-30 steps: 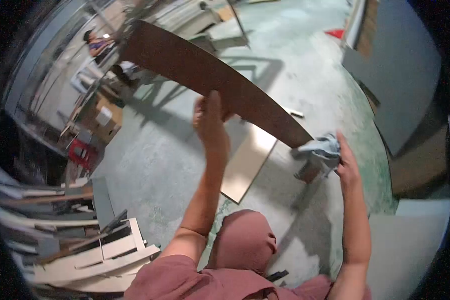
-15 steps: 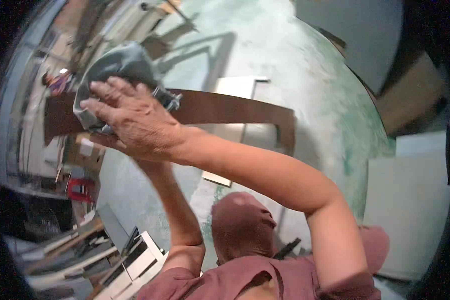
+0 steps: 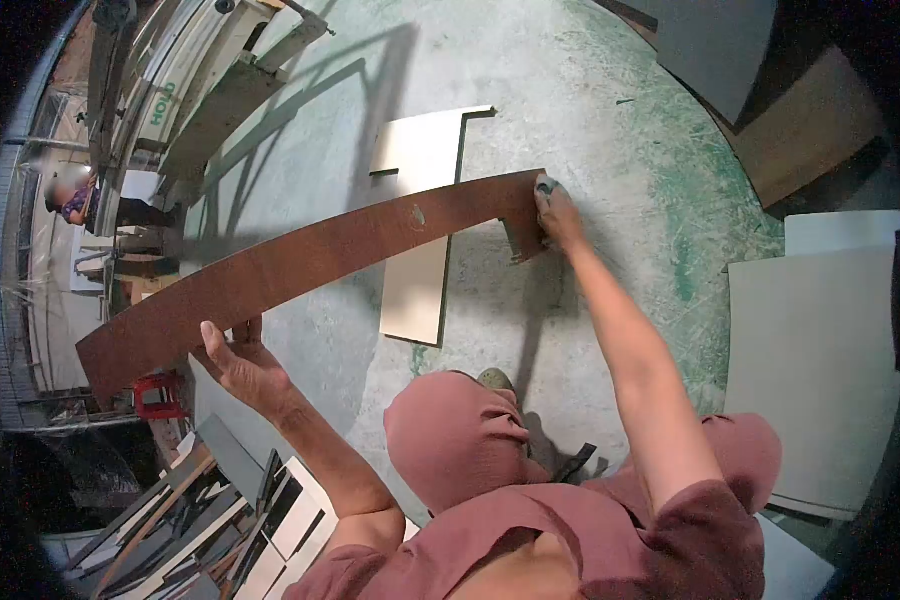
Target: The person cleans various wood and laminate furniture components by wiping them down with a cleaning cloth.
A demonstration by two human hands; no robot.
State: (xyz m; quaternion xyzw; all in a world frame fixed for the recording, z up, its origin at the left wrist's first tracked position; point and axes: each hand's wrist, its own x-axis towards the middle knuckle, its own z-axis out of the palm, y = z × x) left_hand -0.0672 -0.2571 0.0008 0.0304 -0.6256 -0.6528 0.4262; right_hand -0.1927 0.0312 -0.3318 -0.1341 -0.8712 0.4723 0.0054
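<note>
A long brown wooden board (image 3: 310, 255) with a short leg at its right end stretches across my front, raised above the floor. It looks bowed through the wide lens, and a pale mark shows on its face. My left hand (image 3: 255, 378) grips the lower edge near the left end, thumb in front and the other fingers partly hidden. At the far right corner, my right hand (image 3: 562, 215) is closed around the end of the board. Something small and grey-blue (image 3: 545, 186) shows at its fingertips; I cannot make out what it is.
A cream panel (image 3: 415, 290) lies on the floor beyond the board. Offcut strips (image 3: 190, 510) are piled at lower left, near a red stool (image 3: 160, 397). Machinery (image 3: 220, 110) and another person (image 3: 80, 200) are at upper left. Large sheets (image 3: 810, 370) stand on the right.
My right hand has moved from the board's left part to its right end. The large grey object that was under that hand no longer shows there. The board now slants up to the right.
</note>
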